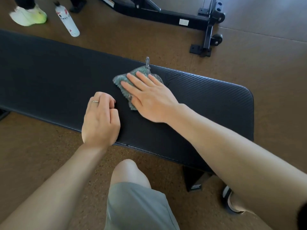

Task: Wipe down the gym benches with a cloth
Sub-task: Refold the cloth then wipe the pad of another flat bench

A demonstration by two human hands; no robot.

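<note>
Right hand (149,98) flat, fingers straight, pressing grey-green cloth (131,80) onto black bench tabletop (207,100), near far edge. Left hand (100,118) just left of cloth, fingers curled, holding nothing.

Black padded bench (207,100), teal cloth (123,80) flat on top, white bottle (68,20) on floor (274,67) beyond

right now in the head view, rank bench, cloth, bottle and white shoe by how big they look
1. bench
2. cloth, partly hidden under the right hand
3-4. bottle and white shoe: look alike, both farther off, so unranked
</note>
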